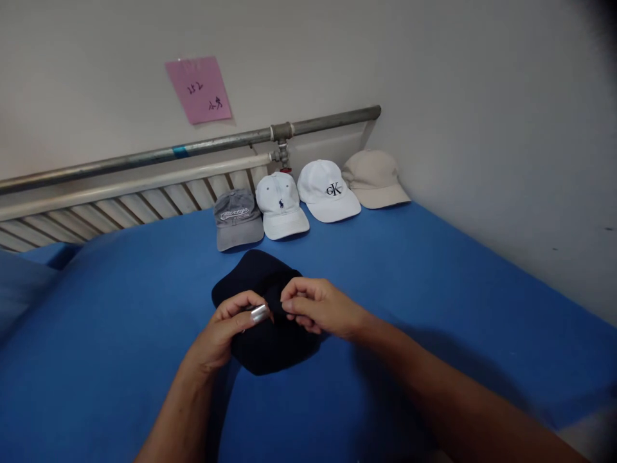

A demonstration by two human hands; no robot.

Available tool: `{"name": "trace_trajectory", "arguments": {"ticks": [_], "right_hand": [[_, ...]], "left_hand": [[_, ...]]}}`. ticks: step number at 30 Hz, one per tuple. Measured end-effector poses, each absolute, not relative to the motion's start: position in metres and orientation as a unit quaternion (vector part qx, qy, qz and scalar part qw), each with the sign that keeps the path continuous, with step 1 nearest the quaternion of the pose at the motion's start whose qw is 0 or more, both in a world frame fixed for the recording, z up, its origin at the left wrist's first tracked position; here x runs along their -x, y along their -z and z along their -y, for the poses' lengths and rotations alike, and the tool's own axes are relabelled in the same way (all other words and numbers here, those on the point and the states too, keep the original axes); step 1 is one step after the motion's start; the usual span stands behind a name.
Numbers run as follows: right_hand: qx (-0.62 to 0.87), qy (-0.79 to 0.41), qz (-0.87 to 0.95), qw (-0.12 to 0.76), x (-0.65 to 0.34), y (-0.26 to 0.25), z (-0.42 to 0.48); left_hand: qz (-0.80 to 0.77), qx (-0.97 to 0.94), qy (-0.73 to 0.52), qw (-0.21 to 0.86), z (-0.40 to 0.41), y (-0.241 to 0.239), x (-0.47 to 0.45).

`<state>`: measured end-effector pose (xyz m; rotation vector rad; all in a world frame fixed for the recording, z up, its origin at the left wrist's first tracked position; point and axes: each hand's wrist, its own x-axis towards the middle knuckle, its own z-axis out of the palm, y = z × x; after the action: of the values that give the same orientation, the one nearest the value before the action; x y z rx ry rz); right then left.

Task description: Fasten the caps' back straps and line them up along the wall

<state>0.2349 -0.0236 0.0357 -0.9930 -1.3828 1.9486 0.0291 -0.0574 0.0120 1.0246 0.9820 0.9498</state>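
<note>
A dark navy cap (263,283) lies on the blue sheet (120,321) in front of me. My left hand (226,331) pinches a small shiny metal piece (259,313), apparently the cap's strap buckle. Close beside it, my right hand (315,312) has its fingers curled and pressed together over the cap's dark fabric or strap. Both hands meet above the middle of the cap.
Along the back edge stand a grey cap (238,218), a white cap with a small logo (281,204), a white cap with letters (328,190) and a beige cap (373,178). Behind them run a radiator (120,206) and metal pipe (193,149). A pink note (198,89) hangs on the wall.
</note>
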Motion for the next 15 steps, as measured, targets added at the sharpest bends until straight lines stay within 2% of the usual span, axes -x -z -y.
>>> {"name": "trace_trajectory", "arguments": {"ticks": [4,15], "right_hand": [[0.316,-0.776,0.454,0.303,-0.2388,-0.0366,0.0212],[0.3,-0.807,0.427,0.276,-0.2297,-0.0332,0.026]], "left_hand": [[-0.42,-0.442,-0.448,0.654,0.0558,-0.0097,-0.026],[-0.426,-0.396,-0.435,0.687,0.057,-0.0018,-0.0272]]}}
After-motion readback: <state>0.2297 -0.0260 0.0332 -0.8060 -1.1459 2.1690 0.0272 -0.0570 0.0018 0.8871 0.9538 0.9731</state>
